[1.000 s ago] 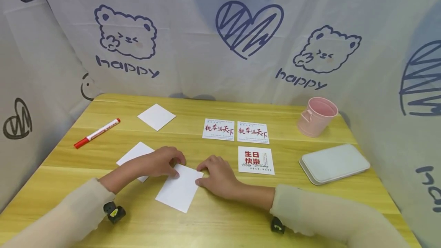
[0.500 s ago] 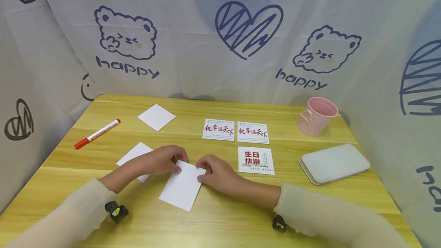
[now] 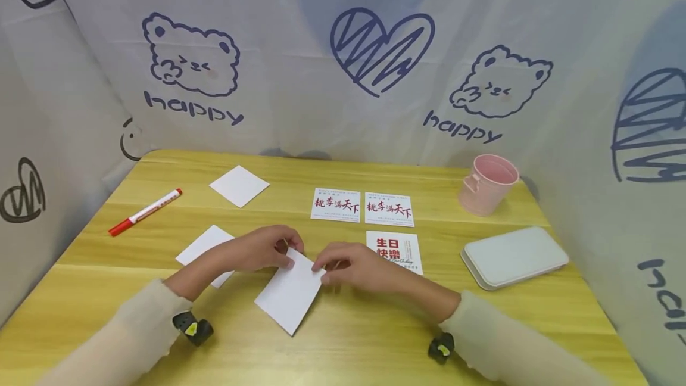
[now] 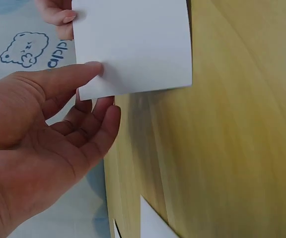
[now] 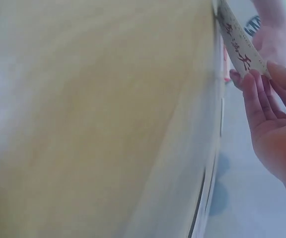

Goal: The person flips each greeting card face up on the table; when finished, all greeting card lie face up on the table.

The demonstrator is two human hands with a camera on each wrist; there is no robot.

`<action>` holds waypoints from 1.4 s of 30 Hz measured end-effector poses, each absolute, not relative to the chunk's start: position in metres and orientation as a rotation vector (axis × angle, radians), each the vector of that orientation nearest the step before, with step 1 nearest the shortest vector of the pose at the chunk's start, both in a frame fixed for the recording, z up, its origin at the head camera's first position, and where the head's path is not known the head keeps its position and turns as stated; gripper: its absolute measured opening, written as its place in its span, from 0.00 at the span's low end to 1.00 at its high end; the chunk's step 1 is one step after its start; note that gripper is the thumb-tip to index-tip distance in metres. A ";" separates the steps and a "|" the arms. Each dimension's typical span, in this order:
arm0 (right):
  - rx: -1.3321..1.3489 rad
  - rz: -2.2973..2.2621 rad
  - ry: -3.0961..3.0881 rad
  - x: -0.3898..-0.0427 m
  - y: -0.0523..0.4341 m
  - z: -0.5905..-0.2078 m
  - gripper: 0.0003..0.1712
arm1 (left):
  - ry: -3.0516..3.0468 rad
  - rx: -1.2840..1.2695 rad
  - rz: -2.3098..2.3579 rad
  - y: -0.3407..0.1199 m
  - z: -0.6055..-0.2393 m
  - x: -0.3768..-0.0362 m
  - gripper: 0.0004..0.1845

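Note:
A white card [image 3: 289, 295] is held blank side up in front of me, tilted above the wooden table. My left hand [image 3: 262, 250] pinches its far left corner, the thumb on the blank face and the other fingers beneath, as the left wrist view shows. My right hand [image 3: 361, 265] pinches the corner at the right between thumb and fingers. From the right wrist, the underside of the card [image 5: 237, 43] shows red Chinese characters. Partly behind my left forearm lies another blank white card [image 3: 200, 246]. A printed birthday card [image 3: 393, 246] is partly covered by my right hand.
Two cards with red characters, one on the left [image 3: 336, 206] and one on the right [image 3: 389, 209], lie side by side farther back. Beyond are a blank card [image 3: 239, 186], a red-capped marker [image 3: 146, 212], a pink bucket [image 3: 488, 186] and a white case [image 3: 514, 257]. Printed cloth [image 3: 295, 76] hangs behind the table.
Both hands have shifted to the right with the card, which has turned and now tilts more. My right hand has come to overlap the birthday card in the head view.

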State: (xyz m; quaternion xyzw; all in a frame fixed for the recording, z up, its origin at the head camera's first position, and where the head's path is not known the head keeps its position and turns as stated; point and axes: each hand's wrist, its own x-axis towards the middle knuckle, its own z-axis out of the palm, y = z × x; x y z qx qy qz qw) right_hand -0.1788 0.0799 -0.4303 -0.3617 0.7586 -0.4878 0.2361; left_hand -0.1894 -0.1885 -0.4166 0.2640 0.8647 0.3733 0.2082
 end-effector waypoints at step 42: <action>-0.367 -1.797 2.449 -0.197 0.133 -0.393 0.15 | 2.546 0.722 1.512 -0.146 -0.374 -0.170 0.09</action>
